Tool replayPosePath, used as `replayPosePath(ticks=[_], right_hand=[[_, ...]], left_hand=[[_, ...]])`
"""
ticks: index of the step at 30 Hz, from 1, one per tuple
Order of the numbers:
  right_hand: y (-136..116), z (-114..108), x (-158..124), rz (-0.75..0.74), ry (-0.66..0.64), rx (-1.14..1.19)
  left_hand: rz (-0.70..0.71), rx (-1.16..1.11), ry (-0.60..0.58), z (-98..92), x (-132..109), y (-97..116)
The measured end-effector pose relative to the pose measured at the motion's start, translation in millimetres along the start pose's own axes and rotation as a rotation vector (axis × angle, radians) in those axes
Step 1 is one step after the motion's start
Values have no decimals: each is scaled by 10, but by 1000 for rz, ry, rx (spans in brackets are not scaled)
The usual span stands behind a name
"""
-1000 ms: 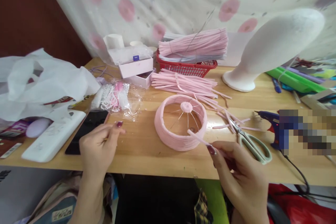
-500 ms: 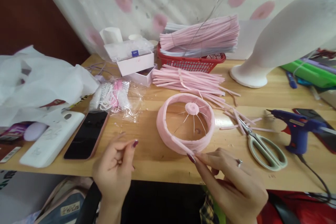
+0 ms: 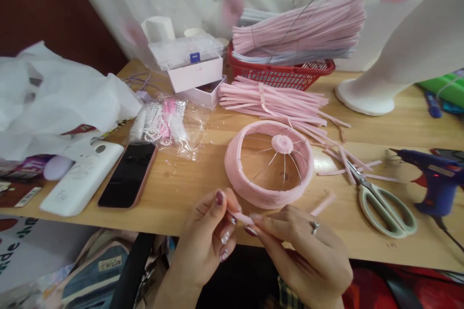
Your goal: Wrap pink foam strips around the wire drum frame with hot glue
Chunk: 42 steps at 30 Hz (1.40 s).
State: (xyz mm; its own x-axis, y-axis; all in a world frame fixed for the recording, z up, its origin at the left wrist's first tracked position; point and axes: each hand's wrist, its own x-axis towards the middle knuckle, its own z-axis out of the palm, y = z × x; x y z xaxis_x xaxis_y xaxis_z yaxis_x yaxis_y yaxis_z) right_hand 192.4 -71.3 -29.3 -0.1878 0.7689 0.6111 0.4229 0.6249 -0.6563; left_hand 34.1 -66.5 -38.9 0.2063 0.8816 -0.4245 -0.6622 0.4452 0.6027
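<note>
Between both hands, just in front of the table edge, runs a pink pipe cleaner (image 3: 241,218). My left hand (image 3: 206,244) pinches one end of it between thumb and fingers. My right hand (image 3: 302,253), wearing a ring, grips it a little further along, and its other end sticks out behind the knuckles. Right behind the hands, a round pink-wrapped frame (image 3: 235,174) rests on the table, apart from the fingers. Thin wires run inside it to a small pink disc (image 3: 282,144).
Scissors (image 3: 387,212) and a blue glue gun (image 3: 431,174) lie at the right. Behind the frame are a bundle of pink pipe cleaners (image 3: 275,101) and a red basket (image 3: 290,75). Bagged beads (image 3: 163,123), a phone (image 3: 126,176) and a white power bank (image 3: 83,178) lie left.
My left hand has moved right and taken hold of the pipe cleaner's end. My right hand has drawn the pipe cleaner off the frame's front, toward me. The view has shifted slightly.
</note>
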Motion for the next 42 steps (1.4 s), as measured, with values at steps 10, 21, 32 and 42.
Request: replayPosePath(ticks=[10,21,32,42], right_hand=[[-34,-50,5,-119,-103,-3],[118,-216,-54,38,56,-249],[168,-195,-58,184,-44,-281],[115,-216,33,228,-73,-308]], left_hand=[[46,-73,-65,-7,-57,98],[733,449,370,-237,193,61],[1226,1325,160,-288,256,0],[1191,1433,64,-300,267,0]])
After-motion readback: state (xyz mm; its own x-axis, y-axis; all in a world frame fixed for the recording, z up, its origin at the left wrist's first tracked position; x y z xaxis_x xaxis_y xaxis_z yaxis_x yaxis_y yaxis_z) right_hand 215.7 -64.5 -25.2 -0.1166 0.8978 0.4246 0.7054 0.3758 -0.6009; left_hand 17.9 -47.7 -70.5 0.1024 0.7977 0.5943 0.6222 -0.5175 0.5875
